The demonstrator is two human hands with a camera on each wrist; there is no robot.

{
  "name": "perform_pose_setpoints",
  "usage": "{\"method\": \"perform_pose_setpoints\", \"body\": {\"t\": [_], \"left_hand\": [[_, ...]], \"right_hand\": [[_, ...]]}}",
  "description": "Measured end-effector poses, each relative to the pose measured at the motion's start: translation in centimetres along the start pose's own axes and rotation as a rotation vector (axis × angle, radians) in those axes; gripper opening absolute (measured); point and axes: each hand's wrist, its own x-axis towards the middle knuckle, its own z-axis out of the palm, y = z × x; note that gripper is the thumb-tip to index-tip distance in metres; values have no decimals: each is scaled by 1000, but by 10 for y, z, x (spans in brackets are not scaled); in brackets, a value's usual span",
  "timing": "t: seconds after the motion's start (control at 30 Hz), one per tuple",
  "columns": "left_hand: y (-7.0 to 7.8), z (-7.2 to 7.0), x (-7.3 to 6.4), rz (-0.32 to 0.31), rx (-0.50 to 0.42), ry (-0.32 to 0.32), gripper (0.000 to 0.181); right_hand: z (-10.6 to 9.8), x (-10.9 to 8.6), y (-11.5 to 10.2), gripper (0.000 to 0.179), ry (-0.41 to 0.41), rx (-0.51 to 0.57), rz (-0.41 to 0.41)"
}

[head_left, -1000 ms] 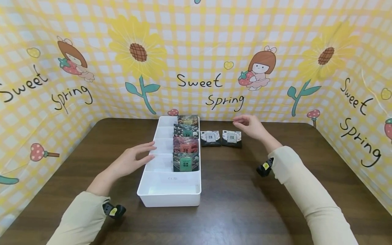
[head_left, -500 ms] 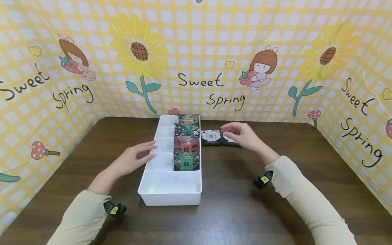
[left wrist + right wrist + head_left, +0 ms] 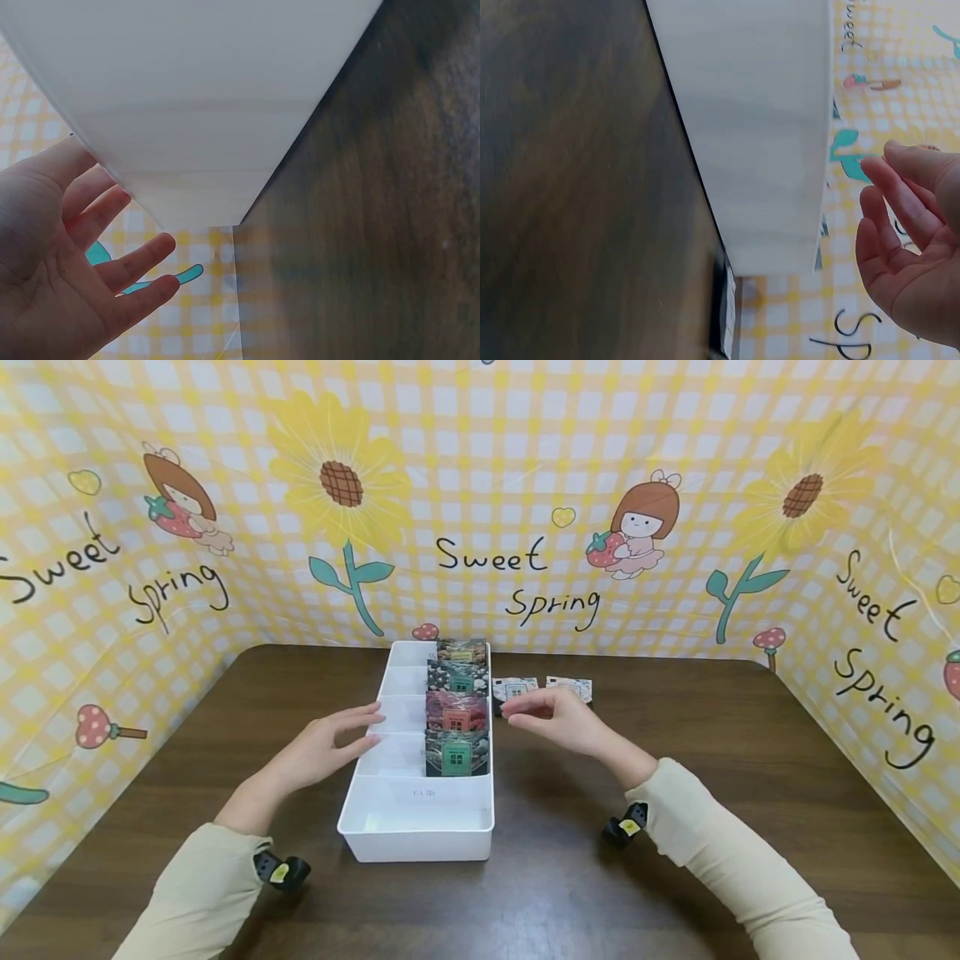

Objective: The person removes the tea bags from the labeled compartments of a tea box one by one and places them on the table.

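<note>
A long white divided box (image 3: 416, 848) stands on the table, with handwriting on a divider near its front. My left hand (image 3: 324, 750) touches its left rim with thumb and fingertips; in the left wrist view the other fingers hang loosely beside the wall. Upright in the box's compartments are flat packets: a green-labelled packet (image 3: 457, 755), a red packet (image 3: 456, 713), and two darker ones behind. My right hand (image 3: 564, 720) hovers right of the box, fingers loosely bent and holding nothing. It partly covers two white-and-black packets, a left one (image 3: 512, 684) and a right one (image 3: 576, 686).
The foremost compartment (image 3: 420, 818) holds no packet. A brown wooden table (image 3: 570, 877) extends to both sides. Yellow checked cloth (image 3: 480, 468) with printed flowers hangs close behind the table's back edge and along both sides.
My right hand has moved left and nearer from beyond the right-hand white-and-black packet, passing over the two packets toward the box. The left hand stays at the rim.
</note>
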Motion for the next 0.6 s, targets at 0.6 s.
{"method": "perform_pose_setpoints", "body": {"t": [0.6], "left_hand": [[0,0,0,-5,2,-8,46]], "right_hand": [[35,6,-5,24,10,-9,9]]}}
